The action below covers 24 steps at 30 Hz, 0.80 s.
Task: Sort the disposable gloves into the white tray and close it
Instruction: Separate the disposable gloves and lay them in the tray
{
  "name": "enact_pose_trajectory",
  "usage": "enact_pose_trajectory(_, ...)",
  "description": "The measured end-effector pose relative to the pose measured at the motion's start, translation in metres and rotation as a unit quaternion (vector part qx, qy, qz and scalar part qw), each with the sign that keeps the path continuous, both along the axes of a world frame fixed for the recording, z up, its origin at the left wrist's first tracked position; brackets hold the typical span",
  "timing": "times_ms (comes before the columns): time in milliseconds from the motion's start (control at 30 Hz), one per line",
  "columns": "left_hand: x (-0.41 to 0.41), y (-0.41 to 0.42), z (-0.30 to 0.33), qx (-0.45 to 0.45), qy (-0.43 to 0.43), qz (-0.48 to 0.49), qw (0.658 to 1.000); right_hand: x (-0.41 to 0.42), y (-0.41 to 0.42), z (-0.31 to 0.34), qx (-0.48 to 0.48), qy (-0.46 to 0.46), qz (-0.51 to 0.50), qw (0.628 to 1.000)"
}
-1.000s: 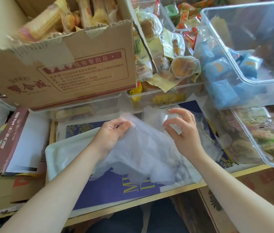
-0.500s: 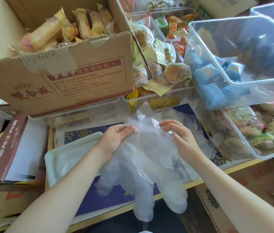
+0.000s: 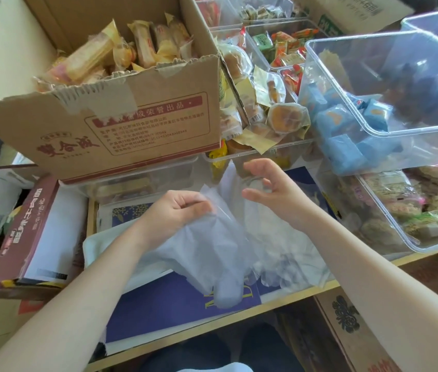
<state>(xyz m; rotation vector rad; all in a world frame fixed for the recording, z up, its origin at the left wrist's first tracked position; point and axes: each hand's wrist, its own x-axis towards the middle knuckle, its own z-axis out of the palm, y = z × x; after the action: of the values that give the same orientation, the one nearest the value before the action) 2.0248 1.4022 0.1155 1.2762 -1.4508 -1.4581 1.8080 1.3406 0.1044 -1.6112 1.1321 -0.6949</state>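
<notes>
1. Bench (image 3: 301,292) w/ pale wood front edge spans the lower middle; a dark blue printed sheet (image 3: 164,304) w/ gold lettering lies flat on it, near me.
2. Cardboard box (image 3: 121,124) w/ red print sits upper left, propped on a clear bin, flaps open, packed w/ yellow-wrapped snack bars (image 3: 121,55).
3. Clear plastic tub (image 3: 389,98) upper right, tilted, holds blue-wrapped packets; it rests over another clear tub (image 3: 411,210) full of pink and green wrapped snacks at far right.
4. Maroon carton (image 3: 21,232) lies at left, just beside the bench.
5. White tray (image 3: 97,245) sits on the bench left of centre, under my left forearm; only its left end and rim show, rest covered by the gloves.
6. Disposable gloves (image 3: 220,253), thin and see-through, bunched in a loose heap btwn my hands; part hangs over the tray, part drapes onto the blue sheet, one glove finger reaching the gold lettering. More crumpled film spreads to the right towards the bench edge.
7. My left hand (image 3: 177,210): fingers curled, pinching the top edge of the glove bundle, lifted above the tray.
8. My right hand (image 3: 268,189): raised just right of the bundle, fingers bent and spread apart; thin film seems to touch the fingertips, but can't tell if it's gripped.
</notes>
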Motion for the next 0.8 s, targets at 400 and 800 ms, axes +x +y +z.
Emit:
enact_pose_trajectory(400,0.028,0.012,0.001,-0.009,-0.027,0.088,0.996,0.005,-0.006,-0.001,0.091,-0.143,-0.003,0.986)
enact_pose_trajectory(800,0.062,-0.001,-0.044,0.002,-0.073,0.372,0.925,-0.024,-0.009,-0.008,0.125,-0.16,-0.195,0.96)
